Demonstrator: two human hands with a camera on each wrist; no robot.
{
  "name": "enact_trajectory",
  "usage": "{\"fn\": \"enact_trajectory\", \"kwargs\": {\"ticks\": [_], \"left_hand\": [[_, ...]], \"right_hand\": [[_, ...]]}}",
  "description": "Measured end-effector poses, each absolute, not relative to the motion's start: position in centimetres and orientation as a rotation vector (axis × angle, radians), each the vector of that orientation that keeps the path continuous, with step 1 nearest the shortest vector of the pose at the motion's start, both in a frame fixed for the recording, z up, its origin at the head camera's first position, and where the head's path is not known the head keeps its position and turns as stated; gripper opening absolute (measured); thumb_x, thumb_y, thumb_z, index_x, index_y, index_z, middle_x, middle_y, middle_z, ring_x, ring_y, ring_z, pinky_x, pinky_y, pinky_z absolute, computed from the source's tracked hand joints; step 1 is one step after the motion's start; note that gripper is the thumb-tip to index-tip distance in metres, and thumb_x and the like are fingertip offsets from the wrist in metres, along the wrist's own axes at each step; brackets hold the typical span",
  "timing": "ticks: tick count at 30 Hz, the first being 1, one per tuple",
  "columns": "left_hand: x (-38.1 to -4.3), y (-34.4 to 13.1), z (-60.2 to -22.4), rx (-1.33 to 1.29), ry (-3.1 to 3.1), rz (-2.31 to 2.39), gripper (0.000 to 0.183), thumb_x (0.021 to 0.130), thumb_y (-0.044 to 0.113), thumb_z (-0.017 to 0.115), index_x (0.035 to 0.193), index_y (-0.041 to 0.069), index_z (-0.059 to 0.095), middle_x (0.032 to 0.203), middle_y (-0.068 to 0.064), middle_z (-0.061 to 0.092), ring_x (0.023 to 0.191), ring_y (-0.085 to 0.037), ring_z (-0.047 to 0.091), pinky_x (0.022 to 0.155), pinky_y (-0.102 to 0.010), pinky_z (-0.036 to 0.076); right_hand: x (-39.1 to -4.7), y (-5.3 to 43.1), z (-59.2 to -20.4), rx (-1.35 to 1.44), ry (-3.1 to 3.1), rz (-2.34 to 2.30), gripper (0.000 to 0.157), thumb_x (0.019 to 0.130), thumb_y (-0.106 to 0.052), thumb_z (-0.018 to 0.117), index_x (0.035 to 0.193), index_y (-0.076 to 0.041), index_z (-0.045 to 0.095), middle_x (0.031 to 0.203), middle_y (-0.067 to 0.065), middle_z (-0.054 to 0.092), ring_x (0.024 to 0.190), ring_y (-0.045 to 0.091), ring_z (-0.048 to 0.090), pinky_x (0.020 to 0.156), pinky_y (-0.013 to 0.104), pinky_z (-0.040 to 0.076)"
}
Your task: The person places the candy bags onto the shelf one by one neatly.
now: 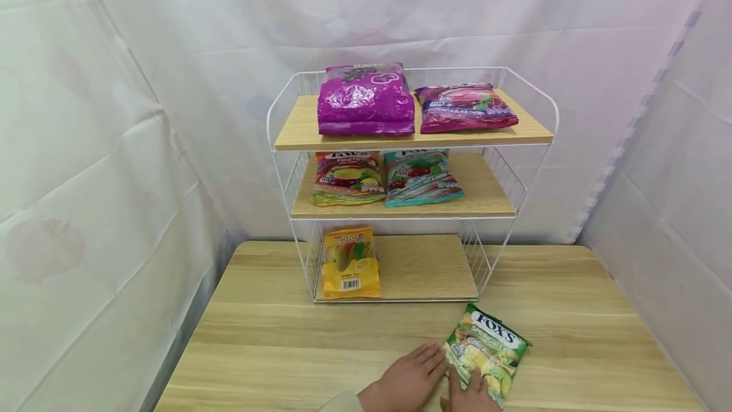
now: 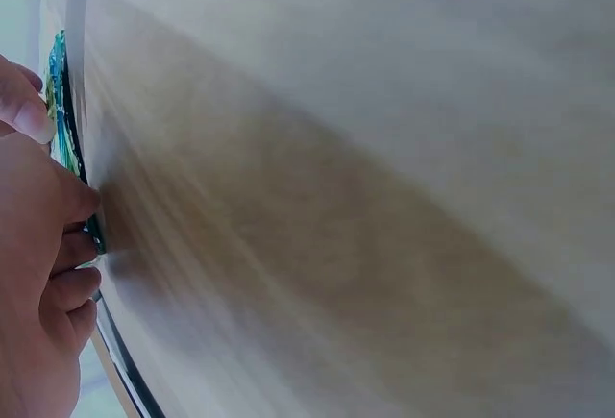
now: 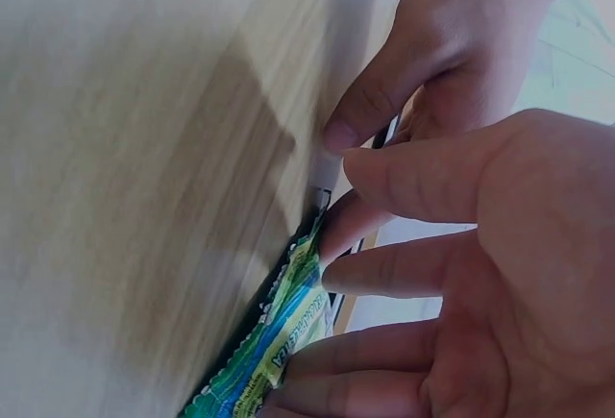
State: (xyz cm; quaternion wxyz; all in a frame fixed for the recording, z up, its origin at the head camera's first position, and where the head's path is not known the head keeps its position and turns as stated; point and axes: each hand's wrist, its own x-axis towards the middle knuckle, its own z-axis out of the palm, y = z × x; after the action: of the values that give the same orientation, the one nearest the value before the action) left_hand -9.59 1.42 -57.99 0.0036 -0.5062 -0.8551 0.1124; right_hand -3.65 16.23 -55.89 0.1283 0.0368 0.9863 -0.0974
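A green FOX'S candy bag (image 1: 492,342) lies flat and slanted on the wooden table, in front of the shelf's right side. My left hand (image 1: 407,381) rests at its left edge with the fingers stretched together, the tips at the bag. My right hand (image 1: 472,398) touches the bag's lower part with spread fingers. In the right wrist view, fingers of the right hand (image 3: 519,264) lie against the green bag (image 3: 293,327), with the left hand (image 3: 452,62) close by. The left wrist view shows the left hand (image 2: 38,264) low on the tabletop beside the bag's edge.
A white wire rack with three wooden shelves (image 1: 423,266) stands behind. Two purple-pink bags (image 1: 366,103) are on top, a red fruit bag (image 1: 349,180) and a teal bag (image 1: 422,177) in the middle, and a yellow bag (image 1: 351,266) at the bottom left. Pale curtains (image 1: 114,145) surround the table.
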Motion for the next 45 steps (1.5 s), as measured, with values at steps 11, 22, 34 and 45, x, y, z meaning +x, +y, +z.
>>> {"fn": "enact_trajectory", "kwargs": {"ticks": [11,22,34,45], "left_hand": [[-8.4,0.3,-58.1,-1.554,-2.665,0.299,0.079,0.093,0.068,0.024,0.146,0.012,0.039,0.149,-0.002,0.038,0.140,-0.018,0.027,0.114,-0.027,0.019],[-7.0,-1.3,-58.1,-1.459,-2.654,0.156,0.060,0.100,0.052,0.033,0.137,0.008,0.052,0.139,-0.003,0.051,0.133,-0.019,0.041,0.109,-0.028,0.030],[-5.5,-3.6,-59.1,-1.365,-2.659,0.051,0.057,0.103,0.046,0.028,0.130,0.005,0.058,0.130,-0.007,0.058,0.126,-0.021,0.049,0.104,-0.029,0.038],[-4.3,-5.1,-59.7,-1.270,-2.568,0.094,0.054,0.104,0.043,0.030,0.123,0.006,0.064,0.123,-0.007,0.063,0.119,-0.019,0.055,0.097,-0.027,0.042]], "right_hand": [[-3.1,16.2,-55.9,-0.037,2.900,-0.344,0.057,0.082,-0.037,0.072,0.127,-0.004,0.058,0.119,0.043,0.048,0.105,0.060,0.050,0.063,0.059,0.052],[-2.9,17.1,-55.5,-0.282,2.822,-0.634,0.052,0.090,-0.036,0.063,0.127,0.001,0.057,0.122,0.045,0.045,0.107,0.065,0.045,0.067,0.064,0.050],[-2.3,16.4,-56.8,-0.463,2.753,-0.851,0.069,0.092,-0.052,0.054,0.133,0.003,0.051,0.128,0.046,0.041,0.112,0.068,0.037,0.069,0.068,0.047],[-1.7,15.5,-58.3,-0.658,2.924,-0.823,0.070,0.086,-0.060,0.057,0.131,-0.006,0.056,0.126,0.037,0.050,0.110,0.057,0.050,0.071,0.059,0.052]]}}
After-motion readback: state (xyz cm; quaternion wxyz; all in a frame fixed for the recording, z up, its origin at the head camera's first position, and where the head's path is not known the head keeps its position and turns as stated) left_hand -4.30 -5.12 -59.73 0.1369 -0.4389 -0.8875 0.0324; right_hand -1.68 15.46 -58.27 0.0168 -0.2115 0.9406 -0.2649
